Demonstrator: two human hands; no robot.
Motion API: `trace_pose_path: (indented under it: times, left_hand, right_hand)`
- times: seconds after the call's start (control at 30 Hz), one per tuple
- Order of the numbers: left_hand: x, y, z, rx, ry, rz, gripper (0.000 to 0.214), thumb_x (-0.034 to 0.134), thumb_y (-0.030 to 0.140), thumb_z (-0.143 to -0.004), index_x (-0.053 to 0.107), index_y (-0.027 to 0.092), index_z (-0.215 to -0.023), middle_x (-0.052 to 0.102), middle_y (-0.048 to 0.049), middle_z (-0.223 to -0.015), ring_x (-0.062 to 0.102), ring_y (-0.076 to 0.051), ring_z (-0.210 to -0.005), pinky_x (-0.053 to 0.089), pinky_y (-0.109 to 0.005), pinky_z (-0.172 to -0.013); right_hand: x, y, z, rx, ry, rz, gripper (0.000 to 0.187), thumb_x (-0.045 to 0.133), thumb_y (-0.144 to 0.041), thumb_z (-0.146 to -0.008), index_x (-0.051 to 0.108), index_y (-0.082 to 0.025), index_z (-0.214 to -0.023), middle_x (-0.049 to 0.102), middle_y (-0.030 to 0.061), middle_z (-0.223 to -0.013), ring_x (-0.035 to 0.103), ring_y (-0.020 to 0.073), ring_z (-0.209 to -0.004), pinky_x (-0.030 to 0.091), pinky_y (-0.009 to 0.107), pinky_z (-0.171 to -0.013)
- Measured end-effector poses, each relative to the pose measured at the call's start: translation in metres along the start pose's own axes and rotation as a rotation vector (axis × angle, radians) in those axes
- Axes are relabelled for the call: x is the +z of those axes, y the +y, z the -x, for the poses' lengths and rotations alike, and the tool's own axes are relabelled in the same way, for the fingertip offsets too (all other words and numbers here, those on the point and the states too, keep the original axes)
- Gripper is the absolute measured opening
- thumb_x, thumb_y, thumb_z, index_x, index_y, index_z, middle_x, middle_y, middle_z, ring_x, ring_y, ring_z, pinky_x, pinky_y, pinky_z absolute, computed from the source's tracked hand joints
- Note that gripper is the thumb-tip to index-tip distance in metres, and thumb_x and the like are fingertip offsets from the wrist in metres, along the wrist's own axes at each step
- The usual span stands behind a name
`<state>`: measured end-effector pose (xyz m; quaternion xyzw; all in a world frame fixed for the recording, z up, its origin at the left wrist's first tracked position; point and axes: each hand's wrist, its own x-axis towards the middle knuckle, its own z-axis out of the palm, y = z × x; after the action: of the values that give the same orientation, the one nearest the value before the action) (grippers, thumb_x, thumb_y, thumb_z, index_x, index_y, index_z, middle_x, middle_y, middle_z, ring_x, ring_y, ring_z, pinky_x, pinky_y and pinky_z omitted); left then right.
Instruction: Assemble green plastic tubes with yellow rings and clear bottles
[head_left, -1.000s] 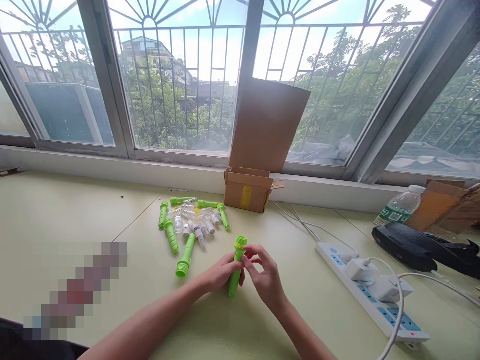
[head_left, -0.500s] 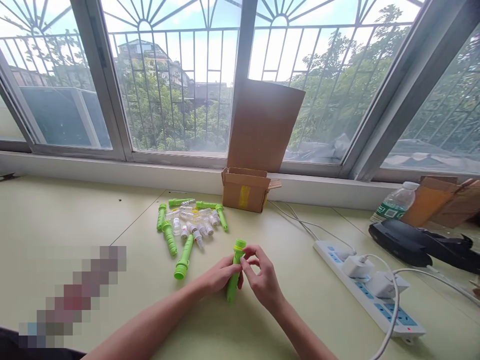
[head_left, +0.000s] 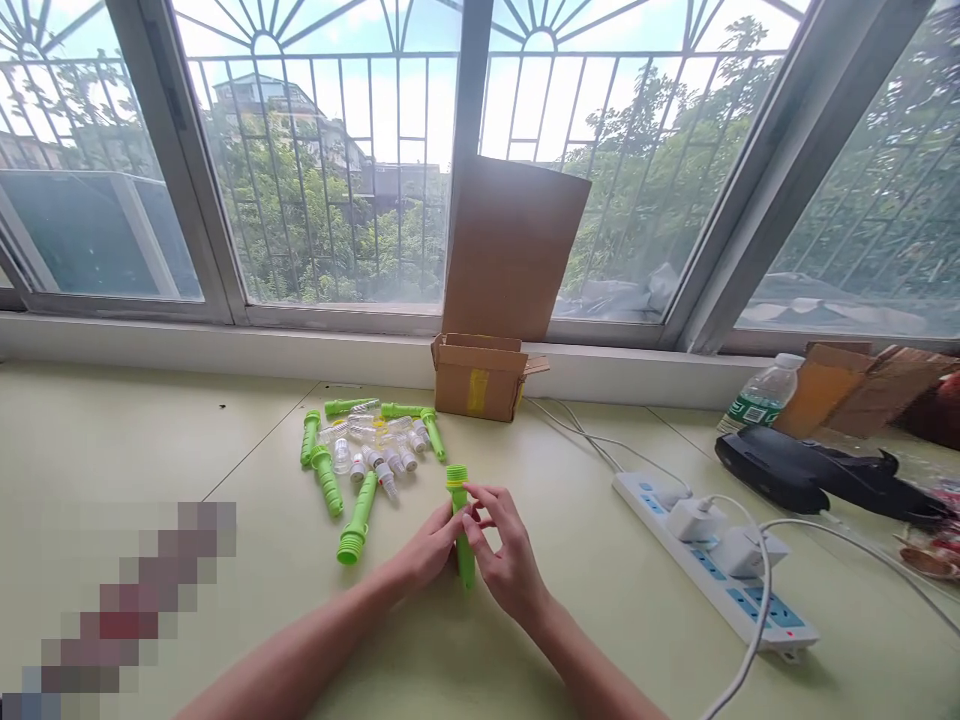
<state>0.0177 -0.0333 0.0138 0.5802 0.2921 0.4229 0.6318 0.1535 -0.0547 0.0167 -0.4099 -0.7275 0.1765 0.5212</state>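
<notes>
Head view: green tube runs up-frame lengthwise, threaded end topmost.

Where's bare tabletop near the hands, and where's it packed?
Free: between the right hand and the power strip; also between the green tubes and the pixelated patch, which hides what's under it. Crowded: ahead-left of the left hand, where those tubes and clear plastic pieces cluster; also far right, with a black device and bottle.

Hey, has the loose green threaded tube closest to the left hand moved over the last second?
No. Judged against the tabletop seam, the loose green threaded tube lies in the same spot; the camera's view has shifted slightly.
</notes>
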Motion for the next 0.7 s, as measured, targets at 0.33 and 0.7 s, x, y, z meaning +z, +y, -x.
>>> trace_pose_path:
  times: [0.33,0.7]
  left_hand:
    - [-0.004,0.006,-0.003,0.074,0.166,-0.044,0.049,0.044,0.057,-0.088,0.05,0.018,-0.118,0.06,-0.0081,-0.101,0.054,-0.022,-0.101,0.043,-0.034,-0.089]
    - [0.007,0.014,0.004,0.22,0.153,-0.422,0.039,0.043,0.046,-0.092,0.054,0.021,-0.119,0.054,-0.0108,-0.117,0.046,-0.025,-0.113,0.037,-0.039,-0.1]
  right_hand:
    - [0.006,0.006,0.003,0.072,-0.014,-0.106,0.075,0.06,-0.024,-0.081,0.02,-0.029,-0.144,0.043,0.0126,-0.127,0.053,0.024,-0.11,0.057,0.04,-0.081]
    - [0.007,0.013,0.0,0.173,-0.018,-0.107,0.041,0.052,-0.024,-0.083,0.048,-0.022,-0.124,0.059,0.0104,-0.109,0.062,0.0191,-0.082,0.055,0.031,-0.064]
